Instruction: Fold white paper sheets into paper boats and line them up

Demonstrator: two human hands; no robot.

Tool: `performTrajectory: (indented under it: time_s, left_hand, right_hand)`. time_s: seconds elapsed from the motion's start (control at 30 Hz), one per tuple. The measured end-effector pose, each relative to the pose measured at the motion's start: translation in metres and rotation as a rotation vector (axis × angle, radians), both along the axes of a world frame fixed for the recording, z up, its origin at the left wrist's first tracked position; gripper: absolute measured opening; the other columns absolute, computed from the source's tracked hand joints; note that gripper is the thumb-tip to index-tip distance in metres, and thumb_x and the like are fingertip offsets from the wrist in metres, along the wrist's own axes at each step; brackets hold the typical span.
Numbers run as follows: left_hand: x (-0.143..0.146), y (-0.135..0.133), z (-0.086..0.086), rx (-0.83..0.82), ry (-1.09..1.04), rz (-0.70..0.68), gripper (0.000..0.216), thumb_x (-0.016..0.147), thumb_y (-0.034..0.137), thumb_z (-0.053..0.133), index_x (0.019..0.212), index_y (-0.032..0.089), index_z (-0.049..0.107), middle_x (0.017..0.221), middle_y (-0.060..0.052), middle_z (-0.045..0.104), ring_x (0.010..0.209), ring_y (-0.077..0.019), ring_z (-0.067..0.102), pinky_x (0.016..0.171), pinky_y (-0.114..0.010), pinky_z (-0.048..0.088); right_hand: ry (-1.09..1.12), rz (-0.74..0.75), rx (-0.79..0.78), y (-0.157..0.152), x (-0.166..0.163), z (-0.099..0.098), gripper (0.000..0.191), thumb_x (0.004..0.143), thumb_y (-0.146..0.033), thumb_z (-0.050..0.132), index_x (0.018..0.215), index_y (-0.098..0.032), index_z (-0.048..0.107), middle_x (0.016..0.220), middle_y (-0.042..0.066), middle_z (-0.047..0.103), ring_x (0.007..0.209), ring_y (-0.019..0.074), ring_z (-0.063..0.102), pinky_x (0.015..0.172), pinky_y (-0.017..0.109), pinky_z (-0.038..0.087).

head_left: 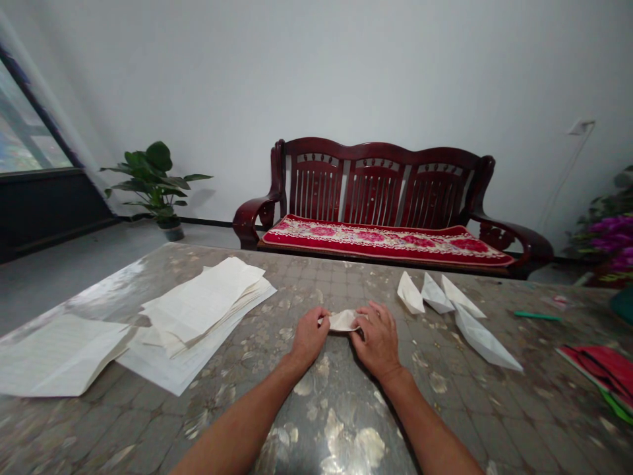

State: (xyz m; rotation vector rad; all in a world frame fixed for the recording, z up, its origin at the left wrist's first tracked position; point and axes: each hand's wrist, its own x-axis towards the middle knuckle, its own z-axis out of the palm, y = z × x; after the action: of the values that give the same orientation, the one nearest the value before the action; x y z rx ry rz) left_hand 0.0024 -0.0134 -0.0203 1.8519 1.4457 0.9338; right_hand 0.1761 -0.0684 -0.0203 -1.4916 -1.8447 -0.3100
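Observation:
Between my two hands is a small folded piece of white paper (343, 321), low over the middle of the patterned table (277, 402). My left hand (311, 333) pinches its left end, thumb and fingers closed on it. At the right end, my right hand (378, 336) grips the paper between thumb and fingers, the other fingers bent behind. The underside of the paper and some fingertips are hidden. Several folded paper boats stand to the right of my right hand, the nearest a white paper boat (410, 293) and the largest a long paper boat (487, 340).
A stack of loose paper sheets (208, 297) lies left of my hands, with a creased sheet (59, 356) farther left. To the right are a green pen (537, 316) and a red book (606, 369). Beyond the table stands a wooden bench (376, 185).

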Motion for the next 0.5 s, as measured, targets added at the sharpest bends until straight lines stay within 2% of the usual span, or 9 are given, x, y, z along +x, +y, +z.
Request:
performTrajectory:
  time_s: [0.2, 0.3, 0.5]
  left_hand:
    - [-0.0002, 0.0014, -0.0047, 0.014, 0.014, -0.016, 0.018, 0.082, 0.014, 0.047, 0.083, 0.018, 0.064, 0.085, -0.004, 0.070, 0.079, -0.0180, 0.063, 0.077, -0.029, 0.046]
    - [-0.0001, 0.0008, -0.0064, 0.034, 0.025, -0.026, 0.018, 0.083, 0.015, 0.046, 0.084, 0.018, 0.063, 0.085, -0.004, 0.070, 0.080, -0.0184, 0.063, 0.077, -0.029, 0.046]
    - [-0.0006, -0.0025, -0.0054, 0.042, 0.059, -0.010, 0.019, 0.085, 0.017, 0.044, 0.087, 0.019, 0.063, 0.086, -0.004, 0.070, 0.077, -0.0181, 0.063, 0.076, -0.029, 0.045]
  right_hand:
    - [-0.037, 0.029, -0.015, 0.0004, -0.0016, 0.0017, 0.017, 0.081, -0.015, 0.062, 0.096, -0.024, 0.064, 0.100, 0.003, 0.068, 0.119, 0.0246, 0.048, 0.115, 0.046, 0.023]
    - [-0.051, 0.030, -0.036, 0.0006, -0.0015, 0.0025, 0.021, 0.082, -0.017, 0.062, 0.102, -0.025, 0.064, 0.105, 0.003, 0.068, 0.116, 0.0242, 0.049, 0.113, 0.044, 0.024]
    - [-0.086, 0.024, -0.092, -0.0008, -0.0001, 0.0033, 0.024, 0.084, -0.019, 0.062, 0.107, -0.024, 0.064, 0.104, 0.005, 0.069, 0.102, 0.0242, 0.052, 0.099, 0.039, 0.033]
